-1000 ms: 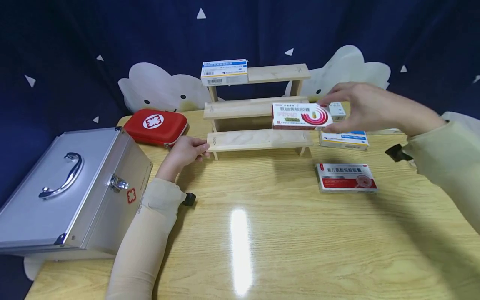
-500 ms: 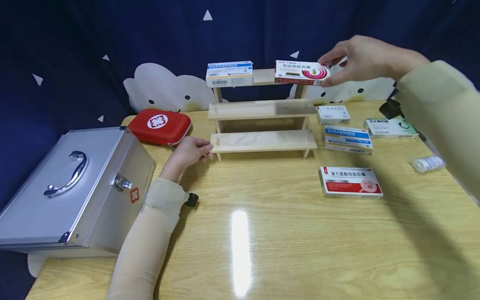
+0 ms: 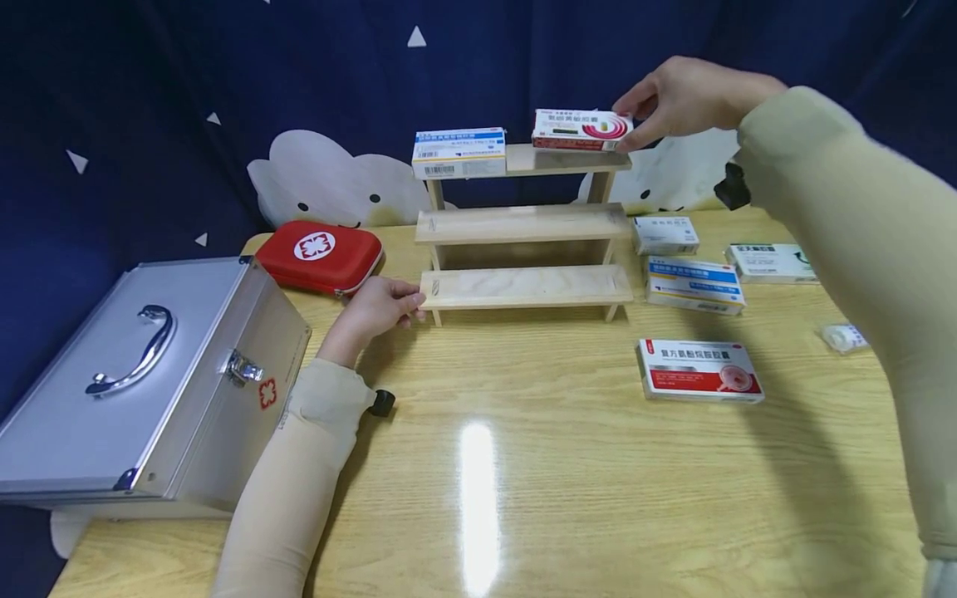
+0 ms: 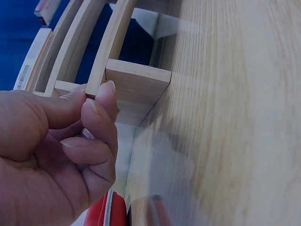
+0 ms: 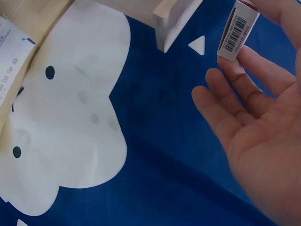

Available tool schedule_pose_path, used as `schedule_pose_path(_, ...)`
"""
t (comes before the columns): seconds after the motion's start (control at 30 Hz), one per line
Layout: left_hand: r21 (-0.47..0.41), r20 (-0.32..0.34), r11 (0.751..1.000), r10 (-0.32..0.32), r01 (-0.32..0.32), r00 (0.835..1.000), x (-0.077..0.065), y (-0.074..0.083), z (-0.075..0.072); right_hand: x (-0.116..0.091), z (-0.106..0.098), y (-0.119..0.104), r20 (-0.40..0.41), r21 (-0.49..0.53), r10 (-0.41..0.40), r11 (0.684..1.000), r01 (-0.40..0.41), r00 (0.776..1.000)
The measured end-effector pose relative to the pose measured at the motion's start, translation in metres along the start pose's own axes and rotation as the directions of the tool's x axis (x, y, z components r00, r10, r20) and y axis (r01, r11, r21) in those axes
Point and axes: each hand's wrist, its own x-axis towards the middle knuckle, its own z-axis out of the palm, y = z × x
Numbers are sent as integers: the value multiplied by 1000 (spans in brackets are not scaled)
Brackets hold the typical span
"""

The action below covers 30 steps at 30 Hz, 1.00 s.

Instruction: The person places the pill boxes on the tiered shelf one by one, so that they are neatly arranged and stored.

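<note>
My right hand pinches the right end of a red-and-white medicine box over the right part of the top step of a three-tier wooden shelf. In the right wrist view, a gap shows between the medicine box and the shelf's end. A blue-and-white medicine box rests on that top step's left end. Thumb and fingers of my left hand pinch the left end of the lowest step, as the left wrist view shows around the board.
Right of the shelf lie several medicine boxes, among them a red-and-white one and a green-and-white one. A small clear bottle lies farther right. On the left stand a silver case and a red first-aid pouch.
My right hand has raised the red-and-white box from in front of the middle step to over the top step, then moved slightly left. My left hand keeps its grip on the shelf.
</note>
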Motion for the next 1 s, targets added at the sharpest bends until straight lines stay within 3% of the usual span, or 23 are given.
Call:
schedule_pose_path(0.47, 11, 6, 1000, -10, 10, 1000, -3, -1, 0, 24, 14, 3, 90, 56, 71, 995, -76, 993)
schedule_pose_path(1.0, -20, 4, 1000, -18, 18, 1000, 1, -8, -5, 37, 22, -3, 153, 52, 152, 985, -162, 976)
